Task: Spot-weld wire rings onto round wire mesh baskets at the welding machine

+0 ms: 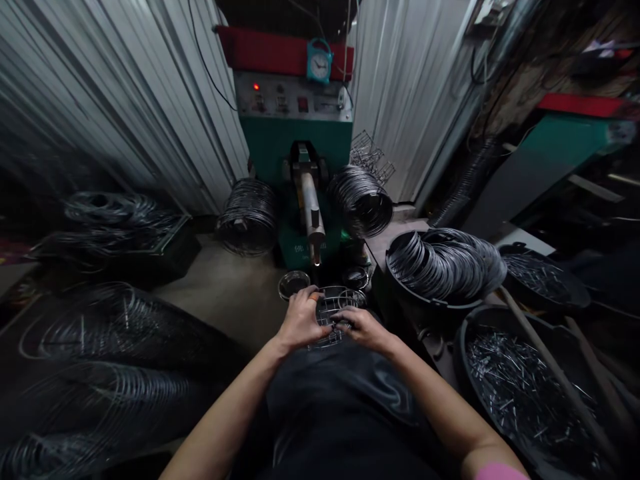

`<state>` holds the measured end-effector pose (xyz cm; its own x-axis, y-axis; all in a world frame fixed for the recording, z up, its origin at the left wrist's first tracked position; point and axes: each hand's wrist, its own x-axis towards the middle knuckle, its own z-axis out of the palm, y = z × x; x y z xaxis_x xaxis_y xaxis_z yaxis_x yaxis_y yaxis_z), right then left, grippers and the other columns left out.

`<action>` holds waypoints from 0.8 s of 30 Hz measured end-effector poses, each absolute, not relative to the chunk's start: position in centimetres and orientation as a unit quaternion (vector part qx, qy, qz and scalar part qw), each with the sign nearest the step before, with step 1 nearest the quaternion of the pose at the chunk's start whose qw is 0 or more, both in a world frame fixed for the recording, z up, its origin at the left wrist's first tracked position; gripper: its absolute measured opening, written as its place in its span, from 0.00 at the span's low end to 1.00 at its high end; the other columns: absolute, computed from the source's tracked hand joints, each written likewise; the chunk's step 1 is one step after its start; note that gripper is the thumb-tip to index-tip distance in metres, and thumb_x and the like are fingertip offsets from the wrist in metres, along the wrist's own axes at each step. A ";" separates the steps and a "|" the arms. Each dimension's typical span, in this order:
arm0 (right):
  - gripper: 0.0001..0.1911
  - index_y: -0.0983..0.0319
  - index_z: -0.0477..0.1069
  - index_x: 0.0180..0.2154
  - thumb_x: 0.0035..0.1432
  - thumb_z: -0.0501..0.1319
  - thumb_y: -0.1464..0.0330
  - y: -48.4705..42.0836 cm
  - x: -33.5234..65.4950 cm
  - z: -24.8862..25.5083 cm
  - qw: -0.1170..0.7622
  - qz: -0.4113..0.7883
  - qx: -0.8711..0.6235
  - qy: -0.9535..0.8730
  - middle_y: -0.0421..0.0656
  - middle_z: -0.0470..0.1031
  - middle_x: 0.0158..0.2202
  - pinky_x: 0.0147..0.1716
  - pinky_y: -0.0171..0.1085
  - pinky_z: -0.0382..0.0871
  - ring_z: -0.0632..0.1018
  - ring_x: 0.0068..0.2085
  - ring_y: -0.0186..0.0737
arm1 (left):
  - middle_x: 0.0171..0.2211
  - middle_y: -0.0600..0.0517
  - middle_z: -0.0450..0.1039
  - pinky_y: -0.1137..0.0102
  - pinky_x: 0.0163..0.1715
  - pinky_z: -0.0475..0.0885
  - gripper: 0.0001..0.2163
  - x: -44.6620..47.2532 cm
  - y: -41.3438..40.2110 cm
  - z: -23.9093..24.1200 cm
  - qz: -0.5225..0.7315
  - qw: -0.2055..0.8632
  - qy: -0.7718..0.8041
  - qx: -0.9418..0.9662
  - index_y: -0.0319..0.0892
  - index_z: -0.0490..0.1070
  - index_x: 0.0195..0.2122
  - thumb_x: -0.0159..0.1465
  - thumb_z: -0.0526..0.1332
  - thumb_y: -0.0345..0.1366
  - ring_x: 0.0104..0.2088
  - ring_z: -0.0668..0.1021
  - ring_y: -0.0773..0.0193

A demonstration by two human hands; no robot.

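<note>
A small round wire grid basket (328,308) is in front of me, just below the green welding machine's electrode arm (311,200). My left hand (301,319) grips its left side, fingers over the far rim and thumb on the near side; an orange band shows on one finger. My right hand (364,328) is closed at the basket's right side, with dark fingertips pinched at its wires. Whether a small loose wire is between those fingertips is too small to tell. Wire rings (294,284) lie just beyond my left hand.
Ring bundles (249,213) (361,200) hang on either side of the green machine (325,140). To the right stand a tub of rings (445,263) and a bucket of short wire pieces (515,387) with a stick across it. Wire stacks (115,333) fill the left.
</note>
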<state>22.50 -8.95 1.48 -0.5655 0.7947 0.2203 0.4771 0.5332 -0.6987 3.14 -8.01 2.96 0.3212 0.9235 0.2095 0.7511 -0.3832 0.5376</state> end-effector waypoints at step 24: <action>0.11 0.62 0.73 0.40 0.54 0.58 0.76 -2.7 20.0 -0.3 0.242 0.184 -0.359 -0.883 0.46 0.77 0.36 0.37 0.35 0.72 0.78 0.38 0.39 | 0.55 0.38 0.61 0.55 0.58 0.59 0.29 0.4 -2.0 0.6 0.290 0.216 0.532 0.765 0.37 0.67 0.47 0.41 0.67 0.33 0.58 0.63 0.45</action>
<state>20.03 -2.72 -0.35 -0.6252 0.7224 0.2955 0.5443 0.6749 -0.4982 0.38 -1.99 0.64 0.2656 0.9400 0.2143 0.6888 -0.3405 0.6400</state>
